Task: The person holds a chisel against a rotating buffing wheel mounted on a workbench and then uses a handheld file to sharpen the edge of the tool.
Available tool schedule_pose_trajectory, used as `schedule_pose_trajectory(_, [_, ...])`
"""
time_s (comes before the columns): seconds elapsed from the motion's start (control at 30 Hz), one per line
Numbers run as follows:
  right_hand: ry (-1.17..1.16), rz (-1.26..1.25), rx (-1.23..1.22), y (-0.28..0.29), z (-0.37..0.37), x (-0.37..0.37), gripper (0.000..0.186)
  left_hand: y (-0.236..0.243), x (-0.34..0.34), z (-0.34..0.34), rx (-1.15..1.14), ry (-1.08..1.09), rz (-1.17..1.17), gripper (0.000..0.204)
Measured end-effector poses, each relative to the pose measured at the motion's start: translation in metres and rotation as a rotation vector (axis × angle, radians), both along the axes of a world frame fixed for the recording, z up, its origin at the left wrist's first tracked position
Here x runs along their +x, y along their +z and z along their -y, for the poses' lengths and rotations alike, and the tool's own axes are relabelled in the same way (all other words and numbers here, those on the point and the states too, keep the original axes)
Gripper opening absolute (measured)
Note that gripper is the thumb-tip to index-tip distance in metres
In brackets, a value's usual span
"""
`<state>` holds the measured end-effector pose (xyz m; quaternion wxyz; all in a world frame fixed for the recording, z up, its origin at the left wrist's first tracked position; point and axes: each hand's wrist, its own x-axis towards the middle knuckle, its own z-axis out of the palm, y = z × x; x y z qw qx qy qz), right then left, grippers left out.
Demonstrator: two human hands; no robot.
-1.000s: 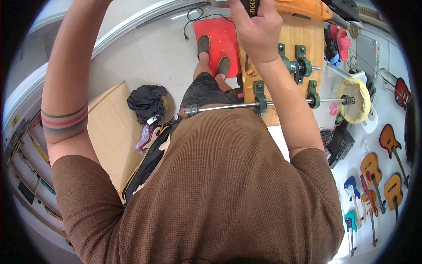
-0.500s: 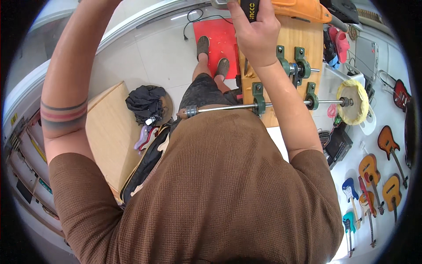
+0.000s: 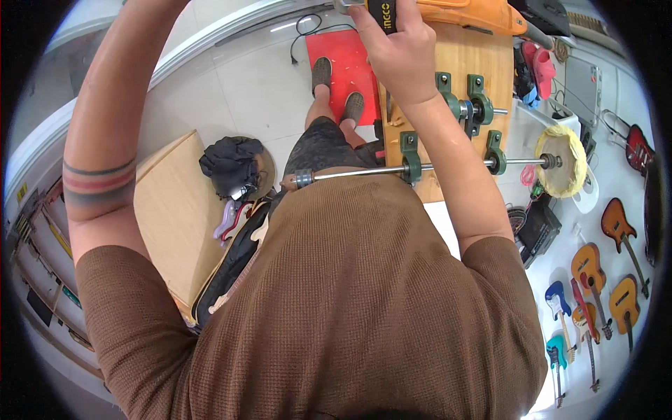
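My right hand [image 3: 404, 61] is closed around a black tool [image 3: 381, 15] with yellow print and a grey metallic end. Its upper part runs off the top edge, so I cannot make out its kind. Just right of this hand lies an orange machine body [image 3: 470, 14] on the wooden bench [image 3: 462, 59]. Below the hand, green bearing blocks [image 3: 411, 155] carry a long steel shaft [image 3: 357, 171] that crosses under my right forearm. My left forearm [image 3: 119, 91] reaches up the left side and leaves the picture at the top; its hand is out of view.
At the shaft's right end sits a yellow-edged round wheel [image 3: 562, 162]; a collared chuck [image 3: 302, 178] is at its left end near my waist. A second, shorter shaft [image 3: 500, 111] is on the bench. Left are a wooden panel [image 3: 171, 217] and dark cloth [image 3: 229, 164]. Guitars [image 3: 588, 260] hang right.
My right hand has shifted slightly left with the black tool still in it. My left forearm has drifted slightly left too.
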<state>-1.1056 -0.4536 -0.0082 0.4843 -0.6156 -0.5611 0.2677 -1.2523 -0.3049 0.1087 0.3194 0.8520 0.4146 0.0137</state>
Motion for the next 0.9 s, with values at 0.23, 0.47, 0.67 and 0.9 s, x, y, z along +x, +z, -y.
schedule_pose_trajectory(0.23, [-0.007, 0.034, 0.093, -0.008, 0.001, 0.002, 0.038, -0.016, -0.003, -0.004, 0.072, -0.057, 0.176, 0.025])
schedule_pose_trajectory(0.47, [-0.064, 0.067, 0.340, -0.012, 0.012, -0.003, 0.046, -0.006, -0.008, -0.016, -0.082, 0.194, 0.389, 0.026])
schedule_pose_trajectory(0.67, [-0.092, -0.026, 0.350, 0.013, -0.018, 0.005, 0.046, -0.012, -0.008, -0.006, -0.055, 0.207, 0.367, 0.027])
schedule_pose_trajectory(0.9, [-0.110, -0.005, 0.335, -0.004, -0.014, 0.003, 0.044, -0.010, -0.009, -0.007, -0.059, 0.174, 0.319, 0.027])
